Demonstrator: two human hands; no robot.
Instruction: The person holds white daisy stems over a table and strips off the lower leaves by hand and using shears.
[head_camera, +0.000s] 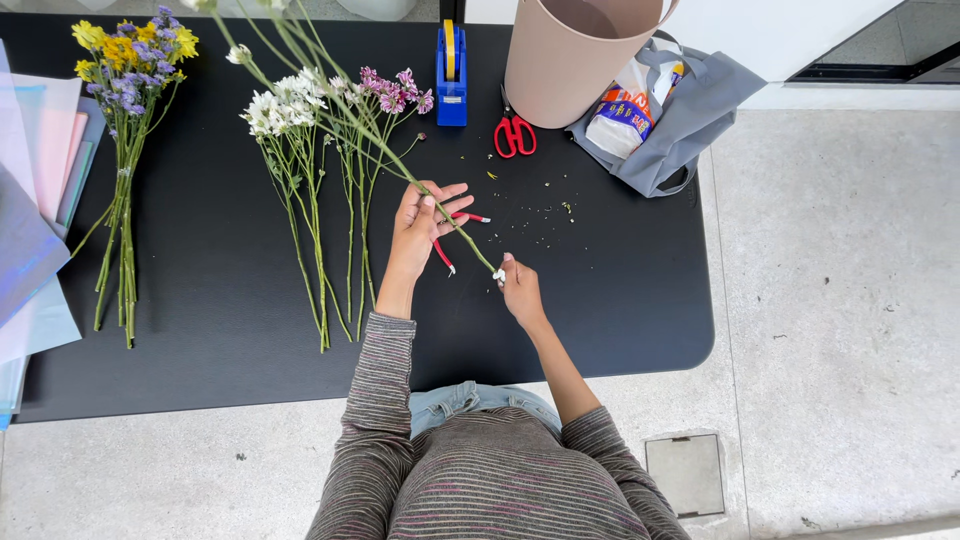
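A long green flower stem (380, 140) slants from the top left down to the middle of the black table (620, 300). My left hand (415, 228) is wrapped loosely around its middle, fingers partly spread. Red-handled clippers (446, 258) show just under that hand; whether it grips them is unclear. My right hand (520, 288) pinches the stem's lower end, where a small white bit shows. White flowers (280, 108) and pink flowers (395, 93) lie left of my left hand.
A yellow and purple bunch (128, 60) lies at the far left beside pastel paper sheets (35, 200). At the back stand a blue tape dispenser (451, 75), red scissors (514, 135), a beige round box (570, 55) and a grey bag (690, 110).
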